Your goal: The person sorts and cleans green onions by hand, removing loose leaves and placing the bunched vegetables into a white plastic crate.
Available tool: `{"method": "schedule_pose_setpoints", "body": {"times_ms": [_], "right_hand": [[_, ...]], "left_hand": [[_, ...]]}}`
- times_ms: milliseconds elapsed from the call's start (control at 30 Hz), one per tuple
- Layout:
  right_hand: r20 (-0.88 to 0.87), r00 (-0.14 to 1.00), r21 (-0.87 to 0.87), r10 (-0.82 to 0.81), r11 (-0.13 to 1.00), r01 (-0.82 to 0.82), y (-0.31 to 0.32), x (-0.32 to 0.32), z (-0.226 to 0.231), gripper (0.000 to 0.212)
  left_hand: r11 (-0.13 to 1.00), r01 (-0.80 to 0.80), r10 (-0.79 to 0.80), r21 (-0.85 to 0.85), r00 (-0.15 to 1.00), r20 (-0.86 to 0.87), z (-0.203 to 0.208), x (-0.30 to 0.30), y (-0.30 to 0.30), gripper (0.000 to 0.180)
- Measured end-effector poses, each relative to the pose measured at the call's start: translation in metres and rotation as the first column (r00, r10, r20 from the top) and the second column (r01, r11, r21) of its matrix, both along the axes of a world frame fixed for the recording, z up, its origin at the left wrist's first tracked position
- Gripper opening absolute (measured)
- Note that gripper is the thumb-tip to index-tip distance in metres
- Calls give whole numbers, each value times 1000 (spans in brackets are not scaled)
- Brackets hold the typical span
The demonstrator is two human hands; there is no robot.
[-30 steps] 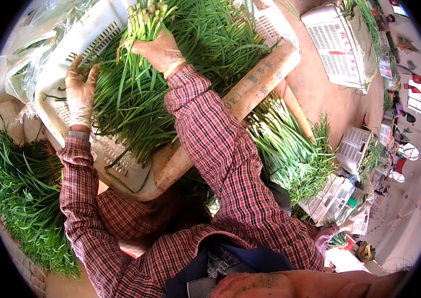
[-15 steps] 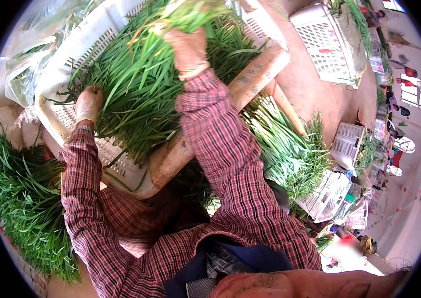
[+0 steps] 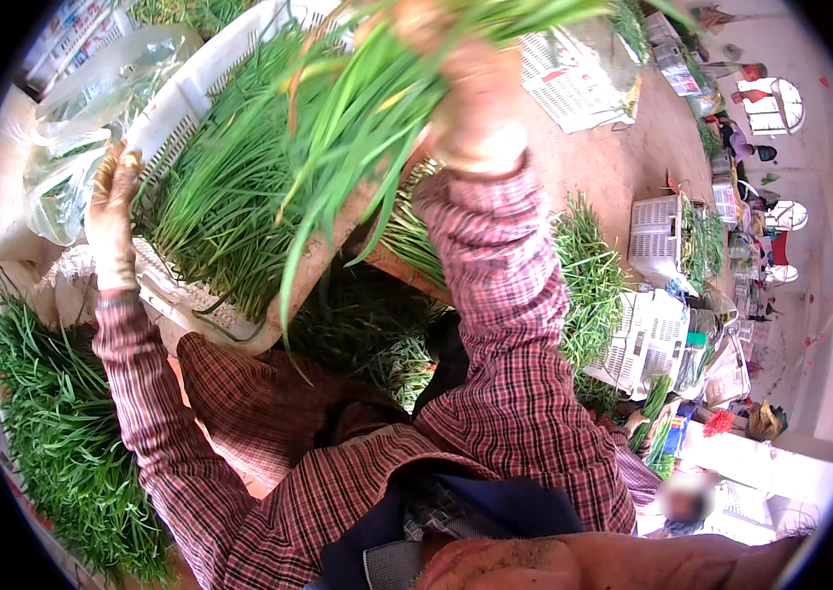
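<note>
1. Held near the leaf bases, as far as the blur allows, a bunch of garlic chives (image 3: 362, 143) is closed on by the right hand (image 3: 465, 103); no gap is seen, and single fingers cannot be told apart. The long leaves are left trailing down and leftward.
2. Since half a second ago, the bunch has been swung rightward, toward or past the stained edge of the white crate (image 3: 163, 123); it is therefore judged to be parted from the rest.
3. By the left hand (image 3: 112, 211), which has been moved off the leaves to the crate's left wall, nothing is visibly held; its fingers are narrowly parted. Whether the wall is touched cannot be told.
4. Inside the crate, a thick heap of garlic chives (image 3: 220, 182) is left lying.
5. Beside the crate's left wall, a clear plastic bag (image 3: 62, 197) is seen; nearer the lower left, a dark green pile (image 3: 67, 433) is stacked.
6. Farther right, greens are kept in a slatted crate (image 3: 654, 236), with arched windows (image 3: 786, 214) seen beyond.
</note>
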State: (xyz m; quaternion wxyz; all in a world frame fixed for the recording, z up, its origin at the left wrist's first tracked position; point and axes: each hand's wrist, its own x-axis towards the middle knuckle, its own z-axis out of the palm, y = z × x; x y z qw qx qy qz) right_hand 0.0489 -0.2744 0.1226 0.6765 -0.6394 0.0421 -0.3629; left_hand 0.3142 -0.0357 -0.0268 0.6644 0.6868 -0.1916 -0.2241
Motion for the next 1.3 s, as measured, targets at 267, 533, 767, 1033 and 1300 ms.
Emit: {"method": "schedule_pose_setpoints", "body": {"times_ms": [267, 533, 767, 1033, 1300], "right_hand": [[-266, 964, 90, -10, 995, 35, 100, -18, -39, 39], [-254, 963, 125, 90, 990, -60, 132, -65, -66, 70], [-916, 380, -112, 128, 828, -550, 81, -121, -22, 54], [-495, 822, -270, 281, 850, -453, 38, -94, 36, 68], [-687, 615, -76, 387, 804, -590, 63, -60, 2, 79]], "left_hand": [[863, 441, -422, -247, 897, 127, 35, -217, -26, 95], [812, 405, -550, -419, 771, -320, -26, -284, -3, 68], [587, 245, -805, -772, 279, -524, -19, -301, 38, 85], [295, 189, -949, -937, -56, -311, -19, -315, 39, 97], [302, 224, -937, -927, -109, -331, -18, -311, 48, 105]]}}
